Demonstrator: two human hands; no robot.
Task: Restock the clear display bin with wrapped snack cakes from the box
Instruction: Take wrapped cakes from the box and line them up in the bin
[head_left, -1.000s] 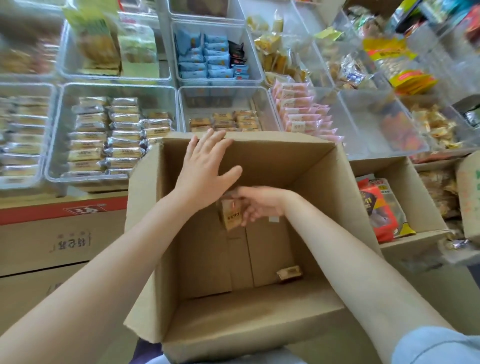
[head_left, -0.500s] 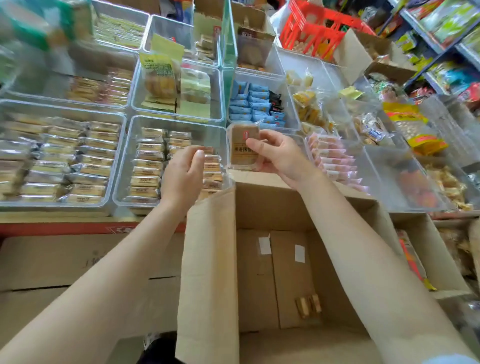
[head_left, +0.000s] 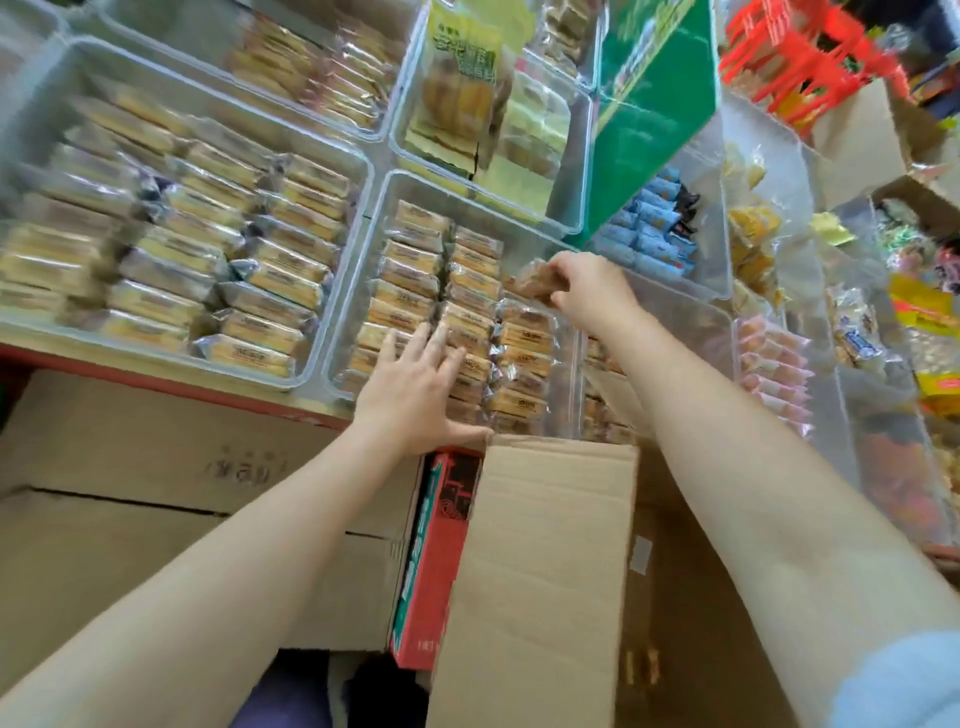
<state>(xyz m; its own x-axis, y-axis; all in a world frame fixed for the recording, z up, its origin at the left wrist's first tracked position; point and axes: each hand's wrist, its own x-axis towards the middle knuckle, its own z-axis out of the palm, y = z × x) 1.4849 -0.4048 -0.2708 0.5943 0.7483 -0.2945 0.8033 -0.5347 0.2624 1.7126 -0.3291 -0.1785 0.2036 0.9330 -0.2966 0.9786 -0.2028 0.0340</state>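
A clear display bin (head_left: 382, 197) in the middle of the shelf holds rows of wrapped snack cakes (head_left: 415, 265). My right hand (head_left: 592, 291) grips one brown wrapped cake (head_left: 530, 283) over the bin's right column. My left hand (head_left: 415, 384) lies flat with straight fingers on the cakes at the bin's near edge. The open cardboard box (head_left: 540, 571) stands just below the bin, its flap raised toward me; its inside is mostly hidden.
Another clear bin (head_left: 332, 156) of wrapped cakes sits to the left, a bin of yellow packs (head_left: 467, 104) behind. Blue packets (head_left: 649, 228) and pink packets (head_left: 774, 364) fill bins on the right. Stacked cartons (head_left: 156, 493) and a red box (head_left: 436, 561) stand below the shelf.
My right hand carried the cake from the box up and over the bin. My left hand left the box edge and came to rest flat on the cakes. The view swung left and upward.
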